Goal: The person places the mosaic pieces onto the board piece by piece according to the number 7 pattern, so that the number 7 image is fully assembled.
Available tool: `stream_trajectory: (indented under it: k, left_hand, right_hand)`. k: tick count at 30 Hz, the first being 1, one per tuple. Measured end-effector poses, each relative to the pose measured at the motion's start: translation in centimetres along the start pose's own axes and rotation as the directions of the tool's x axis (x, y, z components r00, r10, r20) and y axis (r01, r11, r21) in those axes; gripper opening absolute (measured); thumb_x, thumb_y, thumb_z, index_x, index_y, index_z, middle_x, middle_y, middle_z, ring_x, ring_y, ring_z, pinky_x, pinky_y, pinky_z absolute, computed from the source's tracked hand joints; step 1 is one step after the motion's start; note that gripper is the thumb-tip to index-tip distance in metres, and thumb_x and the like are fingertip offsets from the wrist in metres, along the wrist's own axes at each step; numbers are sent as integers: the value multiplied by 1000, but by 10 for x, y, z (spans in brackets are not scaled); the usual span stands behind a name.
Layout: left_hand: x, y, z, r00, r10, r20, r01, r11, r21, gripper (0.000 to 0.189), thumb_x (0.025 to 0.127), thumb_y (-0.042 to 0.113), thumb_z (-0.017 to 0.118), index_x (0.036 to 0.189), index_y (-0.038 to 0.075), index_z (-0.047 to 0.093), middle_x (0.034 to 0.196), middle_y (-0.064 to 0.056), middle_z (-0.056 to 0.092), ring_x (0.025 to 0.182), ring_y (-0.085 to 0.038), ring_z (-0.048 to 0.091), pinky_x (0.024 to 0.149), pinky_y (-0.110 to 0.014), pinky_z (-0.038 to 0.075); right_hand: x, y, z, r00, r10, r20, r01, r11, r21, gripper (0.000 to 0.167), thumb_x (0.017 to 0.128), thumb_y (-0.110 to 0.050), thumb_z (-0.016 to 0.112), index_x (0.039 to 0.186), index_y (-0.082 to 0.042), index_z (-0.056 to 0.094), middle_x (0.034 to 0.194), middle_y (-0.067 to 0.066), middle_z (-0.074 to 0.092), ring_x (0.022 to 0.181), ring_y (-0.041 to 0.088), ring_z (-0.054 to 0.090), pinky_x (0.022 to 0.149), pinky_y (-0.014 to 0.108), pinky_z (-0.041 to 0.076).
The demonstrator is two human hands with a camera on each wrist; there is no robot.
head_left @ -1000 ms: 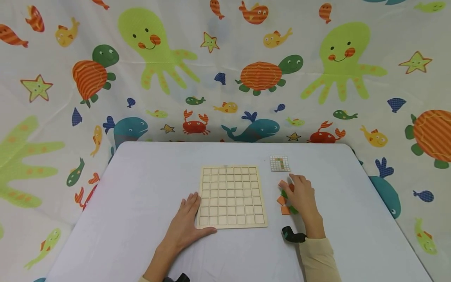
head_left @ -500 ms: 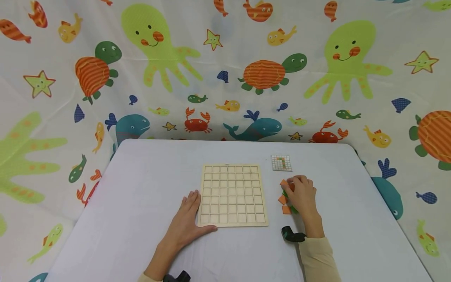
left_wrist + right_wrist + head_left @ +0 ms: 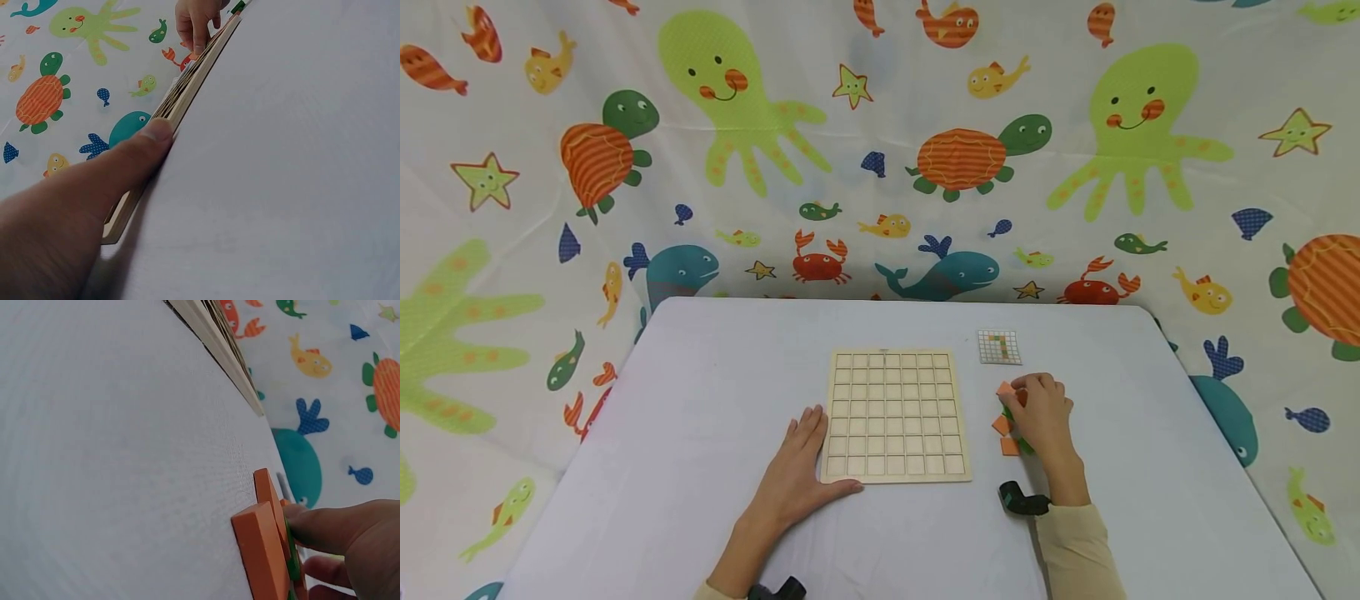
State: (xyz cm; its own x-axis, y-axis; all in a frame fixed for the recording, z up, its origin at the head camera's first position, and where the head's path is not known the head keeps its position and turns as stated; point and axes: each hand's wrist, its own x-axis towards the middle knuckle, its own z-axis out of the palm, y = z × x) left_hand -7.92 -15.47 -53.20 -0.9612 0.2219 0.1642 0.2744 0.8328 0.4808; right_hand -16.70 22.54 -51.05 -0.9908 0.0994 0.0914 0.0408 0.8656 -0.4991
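Observation:
A square wooden grid board (image 3: 895, 416) lies in the middle of the white table. My left hand (image 3: 793, 475) rests against its left side with straight fingers, and the thumb touches the near edge. In the left wrist view that thumb (image 3: 134, 153) presses on the board's rim. Right of the board is a small heap of orange and green square tiles (image 3: 1010, 447). Over the heap, my right hand (image 3: 1043, 414) pinches an orange tile (image 3: 1004, 389) with thumb and forefinger; part of it is hidden. The right wrist view shows the thumb beside orange tiles (image 3: 259, 550) and a green one.
A small card (image 3: 999, 347) printed with a coloured grid pattern lies beyond the tiles. A cloth with sea animals (image 3: 880, 167) hangs behind the table (image 3: 647, 467). Black wrist devices (image 3: 1024, 500) are strapped to both wrists.
My right thumb and forefinger have drawn together at the orange tile on top of the heap. The left hand stays against the board. The head view has shifted slightly.

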Motion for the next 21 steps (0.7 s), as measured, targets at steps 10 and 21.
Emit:
stream_trajectory:
  k: [10, 21]
  left_hand:
    - [0, 0, 0, 1000, -22, 23, 22, 1000, -1, 122, 66, 70, 80, 152, -5, 36, 163, -19, 31, 154, -32, 26, 127, -47, 21]
    - [0, 0, 0, 999, -29, 34, 29, 1000, -9, 120, 68, 70, 79, 153, -4, 35, 163, -19, 30, 154, -31, 24, 127, -47, 21]
  right_hand:
    - [1, -2, 0, 998, -27, -59, 28, 999, 26, 28, 90, -21, 76, 105, 1, 66, 102, 21, 68, 97, 39, 55, 86, 61, 32]
    - [2, -3, -2, 1000, 14, -8, -13, 998, 62, 28, 93, -20, 73, 108, 1, 64, 95, 19, 69, 93, 37, 55, 86, 58, 31]
